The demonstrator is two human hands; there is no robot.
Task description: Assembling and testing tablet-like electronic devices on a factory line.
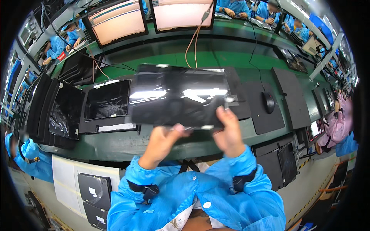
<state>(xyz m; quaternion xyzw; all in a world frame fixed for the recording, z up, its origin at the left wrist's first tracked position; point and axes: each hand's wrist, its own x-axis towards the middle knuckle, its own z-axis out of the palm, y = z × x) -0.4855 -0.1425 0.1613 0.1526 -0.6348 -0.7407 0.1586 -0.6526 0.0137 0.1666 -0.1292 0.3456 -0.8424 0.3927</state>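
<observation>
Between my two hands a black tablet (pixel 175 104) is held up over the bench, its glossy face under clear film and smeared by motion. My left hand (pixel 160 142) grips the near edge, thumb on top. The right-hand near corner is pinched by my right hand (pixel 230 133), thumb over the face, with the other fingers hidden beneath. Under and behind the tablet lies a dark grey foam pad (pixel 238 106). Left of it, a second tablet (pixel 107 101) in film rests on another pad, beside a further filmed tablet (pixel 66 109) leaning on black trays.
Two monitors (pixel 117 23) stand at the back, cables hanging before them. A black mouse (pixel 268 102) sits on a mat (pixel 266 121) to the right, beside grey foam boards (pixel 295 107). More tablets (pixel 94 188) lie below the bench. Co-workers in blue (pixel 235 7) sit across the bench.
</observation>
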